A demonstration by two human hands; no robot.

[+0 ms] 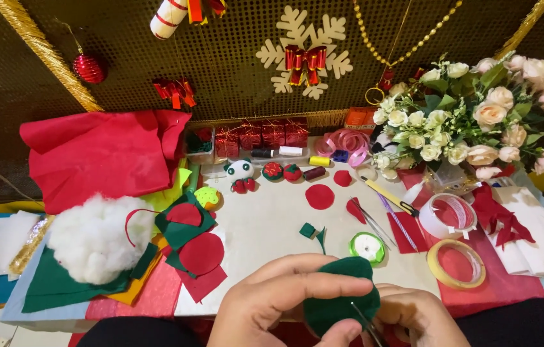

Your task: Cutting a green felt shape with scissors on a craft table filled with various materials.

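The fingers of the left hand curl over the top edge of a dark green felt piece, thumb beneath, pinching it firmly. The right hand closes narrowly on a thin needle-like tool set against the felt's lower right edge; whether thread runs from it cannot be told. The felt sits at the 6 o'clock edge of the white table, raised off the surface.

Progress, as a judgement: the piece is cut to shape and held folded or doubled; no stitches show on it yet.

At 12 o'clock from the hands lie small green felt scraps and a green ribbon spool. At 10 o'clock lie red felt circles and white stuffing. At 2 o'clock sit tape rolls.
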